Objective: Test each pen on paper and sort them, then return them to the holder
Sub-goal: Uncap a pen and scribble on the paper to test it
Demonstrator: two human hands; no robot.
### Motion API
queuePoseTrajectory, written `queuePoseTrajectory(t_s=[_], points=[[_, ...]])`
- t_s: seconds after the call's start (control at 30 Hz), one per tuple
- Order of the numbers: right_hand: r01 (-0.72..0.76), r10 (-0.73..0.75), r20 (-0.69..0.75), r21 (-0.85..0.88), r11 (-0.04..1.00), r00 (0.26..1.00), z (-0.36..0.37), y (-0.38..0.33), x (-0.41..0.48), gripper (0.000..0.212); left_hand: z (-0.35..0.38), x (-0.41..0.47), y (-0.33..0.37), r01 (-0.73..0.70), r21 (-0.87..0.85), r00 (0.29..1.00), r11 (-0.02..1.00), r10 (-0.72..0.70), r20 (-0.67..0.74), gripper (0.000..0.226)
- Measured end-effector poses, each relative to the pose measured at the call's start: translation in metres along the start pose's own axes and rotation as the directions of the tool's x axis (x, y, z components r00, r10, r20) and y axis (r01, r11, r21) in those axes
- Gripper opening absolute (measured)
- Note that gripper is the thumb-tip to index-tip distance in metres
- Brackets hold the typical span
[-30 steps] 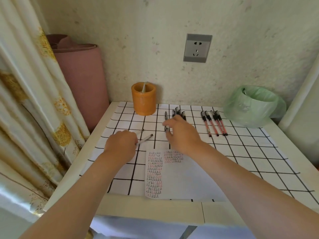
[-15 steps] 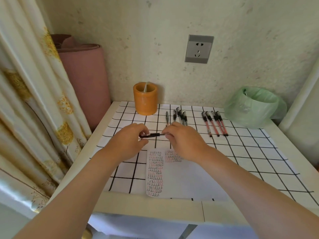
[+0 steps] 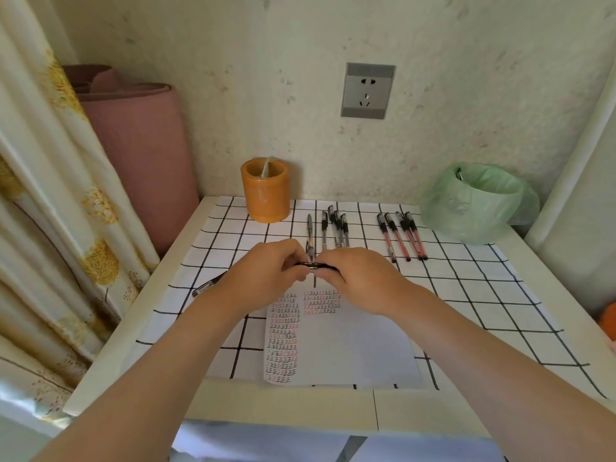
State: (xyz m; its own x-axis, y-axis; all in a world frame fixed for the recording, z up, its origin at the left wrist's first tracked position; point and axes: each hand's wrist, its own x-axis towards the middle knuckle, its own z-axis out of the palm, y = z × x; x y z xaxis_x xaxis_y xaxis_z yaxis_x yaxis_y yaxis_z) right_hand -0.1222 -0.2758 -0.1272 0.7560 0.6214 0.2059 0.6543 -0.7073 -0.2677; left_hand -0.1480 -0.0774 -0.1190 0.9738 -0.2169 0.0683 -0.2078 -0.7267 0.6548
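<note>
Just past the far edge of the paper (image 3: pixel 350 348): black pen (image 3: pixel 311 265) held crosswise, long axis left to right. Left hand (image 3: pixel 263 273) and right hand (image 3: pixel 361 278) each pinch one end, equally near. I judge uncapping next; pull goes sideways.

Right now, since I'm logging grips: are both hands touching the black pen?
Touching. The head view shows the left hand and right hand each pinching one end of the black pen.
</note>
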Motion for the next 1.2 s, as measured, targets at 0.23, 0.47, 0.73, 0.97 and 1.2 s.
queuePoseTrajectory(t_s=[0.23, 0.47, 0.73, 0.97, 1.2], points=[[-0.029, 0.031, -0.015, 0.127, 0.992, 0.999, 0.005, 0.006, -0.009, 0.019, 0.007, 0.001, 0.009, 0.0, -0.124, 0.996, 0.992, 0.01, 0.086, 0.005], [-0.026, 0.022, -0.072, -0.061, 0.998, 0.997, 0.007, 0.005, -0.009, 0.023, 0.004, 0.005, 0.01, 0.038, -0.145, 0.991, 0.989, -0.019, 0.13, 0.006], [-0.169, 0.158, 0.089, 0.137, 0.976, 0.983, 0.01, 0.009, -0.014, 0.034, 0.0, 0.007, 0.001, 0.064, 0.005, 0.984, 0.998, -0.064, 0.169, 0.005], [-0.278, 0.37, 0.027, 0.712, 0.645, 0.929, 0.012, 0.022, -0.02, 0.035, -0.001, 0.004, -0.01, 0.065, 0.312, 0.95, 0.948, -0.154, 0.271, 0.01], [-0.279, 0.414, 0.109, 0.883, 0.377, 0.904, 0.015, 0.019, -0.028, 0.039, 0.006, 0.006, -0.008, -0.014, 0.286, 0.954, 0.958, -0.072, 0.29, 0.029]])
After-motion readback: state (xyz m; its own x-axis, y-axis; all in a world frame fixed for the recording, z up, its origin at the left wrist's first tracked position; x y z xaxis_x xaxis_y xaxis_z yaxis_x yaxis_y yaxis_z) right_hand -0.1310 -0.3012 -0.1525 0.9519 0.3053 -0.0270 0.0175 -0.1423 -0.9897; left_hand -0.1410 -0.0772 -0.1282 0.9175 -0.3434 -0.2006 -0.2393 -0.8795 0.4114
